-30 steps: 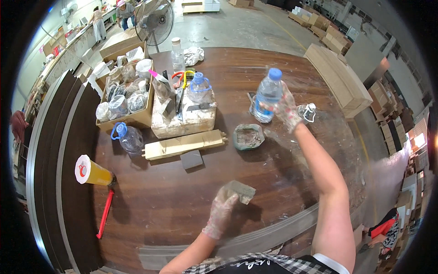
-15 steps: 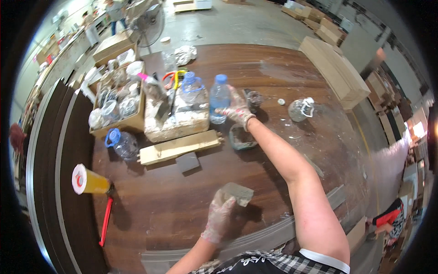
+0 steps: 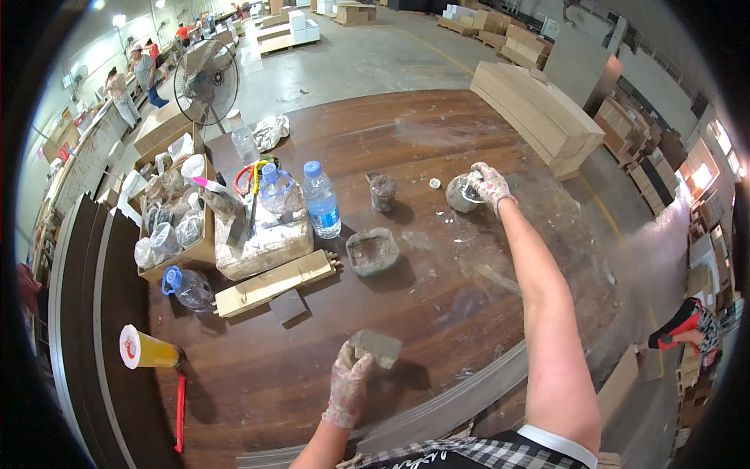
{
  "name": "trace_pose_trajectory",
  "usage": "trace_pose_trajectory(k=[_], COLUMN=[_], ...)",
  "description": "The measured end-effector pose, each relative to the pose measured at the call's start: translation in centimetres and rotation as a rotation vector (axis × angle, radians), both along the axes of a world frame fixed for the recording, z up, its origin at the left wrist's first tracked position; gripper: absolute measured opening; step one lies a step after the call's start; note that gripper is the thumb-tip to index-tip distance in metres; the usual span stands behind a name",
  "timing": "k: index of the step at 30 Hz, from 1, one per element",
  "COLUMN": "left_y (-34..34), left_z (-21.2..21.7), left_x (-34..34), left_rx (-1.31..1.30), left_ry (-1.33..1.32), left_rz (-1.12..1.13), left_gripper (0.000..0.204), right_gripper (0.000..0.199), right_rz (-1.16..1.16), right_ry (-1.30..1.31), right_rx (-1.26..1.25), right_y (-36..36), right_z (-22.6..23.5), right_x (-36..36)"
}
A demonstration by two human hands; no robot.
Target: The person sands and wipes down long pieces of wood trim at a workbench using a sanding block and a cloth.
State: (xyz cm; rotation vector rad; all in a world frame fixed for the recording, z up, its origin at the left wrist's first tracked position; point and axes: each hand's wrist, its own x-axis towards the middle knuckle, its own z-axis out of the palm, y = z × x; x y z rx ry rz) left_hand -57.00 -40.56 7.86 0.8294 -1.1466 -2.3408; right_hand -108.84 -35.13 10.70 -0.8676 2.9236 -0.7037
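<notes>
In patterned gloves, my left hand grips a flat grey block over the near part of the table. My right hand reaches across to a squat clear plastic jug, fingers closed at its top by the white handle. Left of that jug stand a small dirty plastic cup and a cut-off plastic tub with residue inside. A water bottle with a blue cap is upright beside a plaster-smeared block. A second grey block lies against the pale wooden strips.
At the left stand a carton of used plastic cups, a blue-handled jug, a yellow drink cup and a red stick. A loose cap lies near the right jug. Long cartons stand beyond the table.
My right hand has left the water bottle and moved right to the squat plastic jug. My left hand still holds the grey block. The whole view has shifted.
</notes>
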Motion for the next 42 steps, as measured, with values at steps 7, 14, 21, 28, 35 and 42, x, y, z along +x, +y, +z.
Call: trace_pose_trajectory(k=[7,14,21,28,35,42], left_y=[-0.1,0.3,0.2,0.5,0.2,0.9], left_z=[0.1,0.0,-1.3,0.5,-0.2,0.2], left_x=[0.6,-0.1,0.2,0.0,-0.2,-1.1], left_rx=[0.008,-0.011,0.016,0.094,0.074,0.084], left_ry=[0.001,-0.001,0.036,0.044,0.103,0.024], left_rz=[0.001,0.013,-0.01,0.009,-0.048,0.001], left_gripper=[0.041,0.037,0.037,0.044,0.049,0.054], right_gripper=[0.031,0.032,0.034,0.03,0.03,0.042], right_rz=[0.111,0.352,0.476,0.485,0.174,0.304], right_ry=[-0.031,-0.044,0.042,0.228,0.217,0.595], right_rx=[0.098,0.133,0.072,-0.046,0.115,0.136], right_y=[-0.3,-0.5,-3.3,-0.6,7.4,5.6], right_z=[1.4,2.2,2.0,7.0,5.8,2.6], right_x=[0.3,1.7,7.8,7.8,3.8,8.4])
